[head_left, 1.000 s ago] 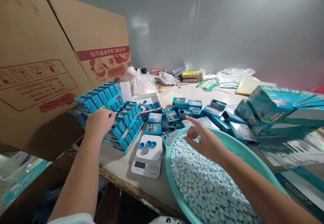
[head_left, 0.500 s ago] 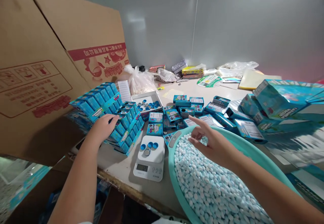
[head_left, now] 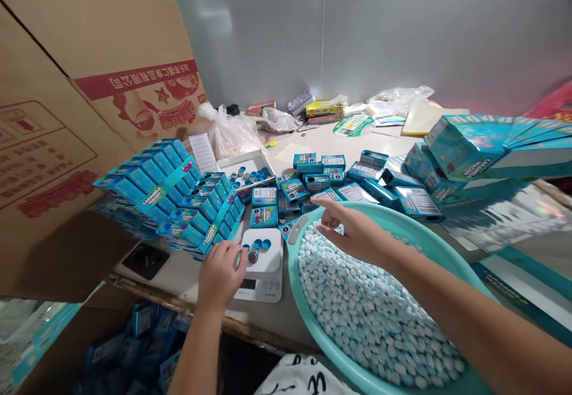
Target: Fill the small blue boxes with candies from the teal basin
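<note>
My left hand (head_left: 222, 271) reaches to the left edge of a white digital scale (head_left: 263, 285). Its fingers are slightly bent and apart, close to the small blue round caps (head_left: 257, 244) on the weighing plate; whether they touch one is unclear. One cap (head_left: 253, 256) shows a silvery side. Above a turquoise basin (head_left: 292, 276) full of pale blue and white candies (head_left: 357, 299) hovers my right hand (head_left: 346, 228), index finger stretched out and the others curled, with nothing visible in it. Left of the scale stand stacked trays of small blue candy boxes (head_left: 196, 213).
Loose blue boxes (head_left: 295, 190) lie in a heap behind the basin. A shallow white tray (head_left: 250, 159) holds more caps. Larger blue cartons (head_left: 469, 151) stand at right, a tall cardboard box (head_left: 147, 31) at left. Plastic bags (head_left: 232, 133) line the back.
My left hand has left the stacked boxes and moved down and right to the scale. My right hand stays over the basin. The view has shifted slightly.
</note>
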Motion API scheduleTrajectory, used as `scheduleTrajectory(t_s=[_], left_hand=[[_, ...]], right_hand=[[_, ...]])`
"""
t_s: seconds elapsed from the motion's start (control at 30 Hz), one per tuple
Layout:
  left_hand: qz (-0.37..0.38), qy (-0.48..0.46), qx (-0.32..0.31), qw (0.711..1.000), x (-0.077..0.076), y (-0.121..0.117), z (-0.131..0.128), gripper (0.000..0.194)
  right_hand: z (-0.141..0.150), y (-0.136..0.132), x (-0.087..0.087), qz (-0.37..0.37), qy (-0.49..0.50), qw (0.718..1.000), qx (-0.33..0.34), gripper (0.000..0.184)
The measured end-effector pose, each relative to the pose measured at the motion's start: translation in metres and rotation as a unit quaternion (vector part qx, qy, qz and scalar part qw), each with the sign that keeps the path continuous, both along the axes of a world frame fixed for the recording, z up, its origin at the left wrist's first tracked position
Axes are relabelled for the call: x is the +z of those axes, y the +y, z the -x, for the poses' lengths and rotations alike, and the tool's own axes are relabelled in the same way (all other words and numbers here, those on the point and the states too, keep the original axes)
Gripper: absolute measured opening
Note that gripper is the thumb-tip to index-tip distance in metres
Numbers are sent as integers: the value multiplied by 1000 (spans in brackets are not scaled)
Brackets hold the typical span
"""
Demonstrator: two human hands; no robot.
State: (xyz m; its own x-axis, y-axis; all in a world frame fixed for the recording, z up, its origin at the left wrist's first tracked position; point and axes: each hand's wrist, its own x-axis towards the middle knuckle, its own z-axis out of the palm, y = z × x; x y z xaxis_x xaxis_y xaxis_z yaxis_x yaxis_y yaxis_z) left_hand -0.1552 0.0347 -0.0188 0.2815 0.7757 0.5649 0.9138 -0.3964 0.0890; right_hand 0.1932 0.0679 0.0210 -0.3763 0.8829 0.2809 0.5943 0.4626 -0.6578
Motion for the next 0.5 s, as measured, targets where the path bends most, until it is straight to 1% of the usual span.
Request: scheduleTrajectory(t_s=[0.03, 0.07, 0.13, 0.23, 0.3, 0.37, 0.4, 0.43, 0.47, 0.5], left_hand=[[42, 10, 4, 999, -10, 0, -2, 16], [69, 13, 13, 997, -19, 2, -1, 19], [101, 8, 21, 995, -32, 6, 6, 26], [124, 3, 15, 992, -44, 12, 17, 26], [121, -1, 17, 993, -47, 13, 17, 23], [113, 0, 7, 994, -44, 11, 12, 20], [103, 1, -4, 995, -38, 9, 10, 20], [88, 1, -16, 996, -30, 8, 7, 21], [66, 0, -25, 998, -19, 7, 6, 22], [35, -2, -28, 999, -4, 8, 7, 21]], right_hand=[[1, 0, 0, 3, -7, 1000, 3, 51], [1, 0, 1, 5, -13, 1000, 6, 48], [2, -1, 2, 3, -21, 1000, 12, 42], [2, -1, 2, 1, -28, 999, 18, 38], [2, 0, 2, 3, -36, 999, 23, 36], [1, 1, 2, 7, -41, 999, 24, 32], [1, 1, 1, 8, -42, 999, 22, 31], [1, 2, 0, 9, -42, 999, 20, 30], [1, 3, 0, 9, -42, 999, 18, 29], [1, 3, -1, 10, -42, 999, 18, 29]])
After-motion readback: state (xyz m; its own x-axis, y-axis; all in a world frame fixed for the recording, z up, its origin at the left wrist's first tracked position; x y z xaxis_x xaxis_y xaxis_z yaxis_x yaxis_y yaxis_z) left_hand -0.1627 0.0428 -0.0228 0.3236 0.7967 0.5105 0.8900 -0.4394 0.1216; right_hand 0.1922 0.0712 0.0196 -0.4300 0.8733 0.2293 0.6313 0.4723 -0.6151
